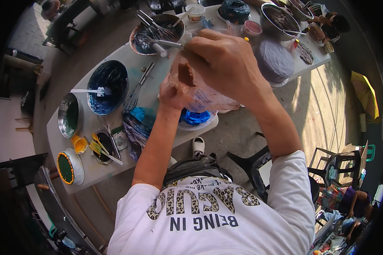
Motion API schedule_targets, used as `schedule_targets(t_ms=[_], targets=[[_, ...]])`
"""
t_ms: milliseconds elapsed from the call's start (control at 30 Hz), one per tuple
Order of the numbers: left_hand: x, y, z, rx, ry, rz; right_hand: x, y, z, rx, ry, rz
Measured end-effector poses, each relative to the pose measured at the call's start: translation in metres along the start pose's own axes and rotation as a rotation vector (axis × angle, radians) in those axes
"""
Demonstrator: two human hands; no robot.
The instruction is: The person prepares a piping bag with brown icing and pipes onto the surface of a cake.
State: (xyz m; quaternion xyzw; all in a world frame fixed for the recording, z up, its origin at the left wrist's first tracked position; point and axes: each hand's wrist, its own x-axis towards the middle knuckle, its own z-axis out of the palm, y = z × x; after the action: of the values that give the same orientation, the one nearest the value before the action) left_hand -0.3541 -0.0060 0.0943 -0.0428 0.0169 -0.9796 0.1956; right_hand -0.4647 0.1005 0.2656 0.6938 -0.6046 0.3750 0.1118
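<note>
Right in the middle of the view, above the near edge of the white table: both hands wrapped around a clear plastic piping bag smeared inside with blue icing. Right hand clamped over the top of the bag, fingers curled down around the crumpled plastic. Left hand closed on the bag's left side from below, thumb pressed into the film. Bag held up off the table, directly over a blue-iced cake on a white plate, the cake mostly hidden under the bag.

Just left of the cake, a smear of blue and purple icing on a sheet. Further left, a wire whisk lying flat, then a big bowl of dark blue icing with a white spatula across it. Left of that, a metal bowl with green icing. Near-left corner: a green cake with yellow-orange edging, a small yellow cup, and a dark little bowl with yellow sticks.

Far side: another bowl with whisks and utensils. To the right, a grey-purple frosted cake, just beside the right wrist in the picture. Far right end, a metal bowl of dark icing and another person's arm.
</note>
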Motion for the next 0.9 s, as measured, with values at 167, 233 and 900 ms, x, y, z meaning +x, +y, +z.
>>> schedule_targets(t_ms=[167, 233, 900], targets=[[-0.035, 0.016, 0.012, 0.022, 0.019, 0.118, 0.009, -0.02, 0.02, -0.036, -0.071, 0.001], [-0.061, 0.027, 0.012, -0.036, 0.061, 0.179, 0.013, -0.039, 0.029, 0.019, -0.115, -0.01], [-0.404, 0.165, 0.001, -0.156, 0.482, 0.564, 0.028, -0.317, 0.232, 0.469, -0.379, 0.248]])
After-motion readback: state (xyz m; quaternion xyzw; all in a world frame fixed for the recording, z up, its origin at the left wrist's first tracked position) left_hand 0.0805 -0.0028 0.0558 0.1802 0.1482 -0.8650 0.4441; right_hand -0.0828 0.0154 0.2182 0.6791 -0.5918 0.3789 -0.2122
